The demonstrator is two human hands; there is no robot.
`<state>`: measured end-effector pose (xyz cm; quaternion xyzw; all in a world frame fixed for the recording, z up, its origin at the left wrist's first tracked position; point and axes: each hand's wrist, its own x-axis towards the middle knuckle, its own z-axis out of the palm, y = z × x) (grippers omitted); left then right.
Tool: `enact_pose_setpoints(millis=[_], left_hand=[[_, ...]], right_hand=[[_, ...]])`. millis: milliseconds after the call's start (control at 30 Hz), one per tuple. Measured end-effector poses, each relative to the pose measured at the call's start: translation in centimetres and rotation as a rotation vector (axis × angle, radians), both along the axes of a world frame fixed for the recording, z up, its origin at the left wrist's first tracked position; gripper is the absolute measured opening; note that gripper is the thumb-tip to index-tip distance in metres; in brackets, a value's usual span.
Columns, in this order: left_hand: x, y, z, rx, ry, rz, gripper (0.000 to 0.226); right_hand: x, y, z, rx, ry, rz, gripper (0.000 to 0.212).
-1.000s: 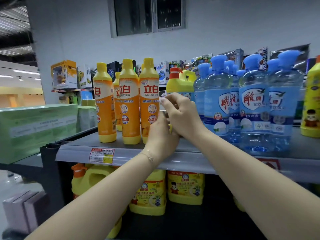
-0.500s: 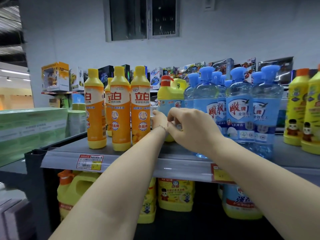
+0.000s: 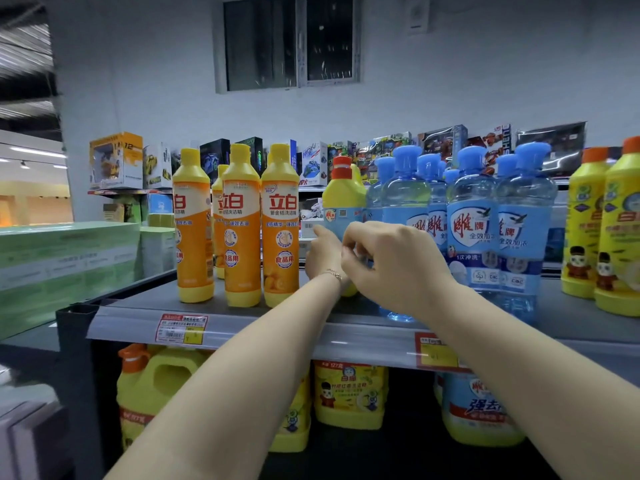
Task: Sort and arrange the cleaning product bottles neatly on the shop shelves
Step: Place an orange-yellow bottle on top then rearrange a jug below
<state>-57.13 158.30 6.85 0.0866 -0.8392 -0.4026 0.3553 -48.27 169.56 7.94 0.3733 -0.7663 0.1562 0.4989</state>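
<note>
- Shelf [image 3: 145, 308] carries the task's bottles in upright groups: orange bottles [image 3: 242, 223] left, blue bottles [image 3: 474, 230] right, and between them a yellow bottle [image 3: 343, 199] set further back.
- Blue bottles stand packed tight; a forearm brushing the front one could likely topple neighbours off the edge.
- Right hand [image 3: 394, 268] hangs just beside them, fingers curled loosely together; whether they touch anything cannot be told.
- Left hand [image 3: 323, 254] reaches at the yellow bottle's base, fingers hidden, grip unclear; a careless pull could tip it into the orange bottles.
</note>
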Motion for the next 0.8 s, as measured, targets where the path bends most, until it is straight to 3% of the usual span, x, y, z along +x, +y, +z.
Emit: enact_pose_setpoints(millis=[233,533,633,800], left_hand=[[5.6,0.7,0.9,-0.186,-0.09,0.104,0.036],[10.7,0.1,0.7,-0.279,0.057,0.138,0.039],[12.1,-0.2,1.1,-0.246,0.137,0.133,0.04],[14.9,-2.1,1.6,-0.121,0.266,0.075,0.062]], right_hand=[[-0.3,0.6,-0.3,0.0,-0.066,-0.038,0.018],[-0.3,-1.2,-0.6,-0.196,-0.083,0.067,0.012],[-0.2,-1.4,-0.9,-0.323,-0.142,0.178,0.013],[-0.4,-1.5,-1.7,-0.49,-0.396,0.205,0.017]])
